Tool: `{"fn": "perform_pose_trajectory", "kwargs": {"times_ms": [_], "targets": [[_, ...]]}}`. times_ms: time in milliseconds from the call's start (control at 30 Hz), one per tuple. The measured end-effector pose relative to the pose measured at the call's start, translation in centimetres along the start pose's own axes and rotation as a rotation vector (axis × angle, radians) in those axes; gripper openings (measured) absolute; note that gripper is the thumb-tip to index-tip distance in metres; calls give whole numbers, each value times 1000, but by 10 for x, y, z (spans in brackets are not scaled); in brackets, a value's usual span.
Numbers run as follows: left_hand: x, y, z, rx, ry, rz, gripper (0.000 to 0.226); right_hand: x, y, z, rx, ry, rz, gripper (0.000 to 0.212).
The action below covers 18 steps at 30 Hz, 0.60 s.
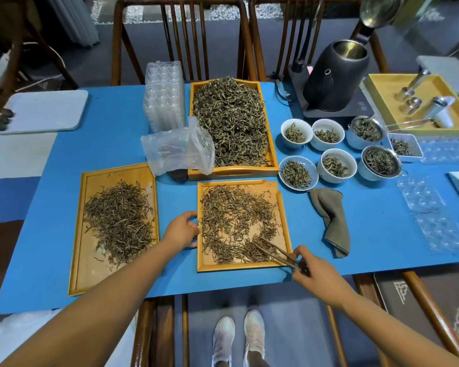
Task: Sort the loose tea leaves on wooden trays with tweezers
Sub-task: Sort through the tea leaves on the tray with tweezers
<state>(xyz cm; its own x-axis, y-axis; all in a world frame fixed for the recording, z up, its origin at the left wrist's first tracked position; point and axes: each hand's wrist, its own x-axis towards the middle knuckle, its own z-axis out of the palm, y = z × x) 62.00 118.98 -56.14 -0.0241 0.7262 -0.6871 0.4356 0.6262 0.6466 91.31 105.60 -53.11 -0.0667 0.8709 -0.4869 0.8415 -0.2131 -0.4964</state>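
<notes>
Brown-green tea leaves (233, 221) on a tan wooden tray (285, 223), blue table cover (368, 234), grey-brown cloth (331, 221) beyond the right hand (313, 271).

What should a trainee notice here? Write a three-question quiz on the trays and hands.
1. True or false: the left hand holds the tweezers.
2. How many wooden trays hold tea on the blue mat?
3. The tweezer tips are over which tray: A) left tray, B) middle tray, C) far tray?

Key: 1. False, the right hand holds them. 2. Three. 3. B.
</notes>
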Motion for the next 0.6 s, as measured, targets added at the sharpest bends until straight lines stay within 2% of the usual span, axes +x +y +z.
{"fn": "perform_pose_trajectory", "kwargs": {"times_ms": [600], "targets": [[-3, 4, 1, 13, 7, -9, 53, 5, 3, 2, 29, 74, 103, 20]]}}
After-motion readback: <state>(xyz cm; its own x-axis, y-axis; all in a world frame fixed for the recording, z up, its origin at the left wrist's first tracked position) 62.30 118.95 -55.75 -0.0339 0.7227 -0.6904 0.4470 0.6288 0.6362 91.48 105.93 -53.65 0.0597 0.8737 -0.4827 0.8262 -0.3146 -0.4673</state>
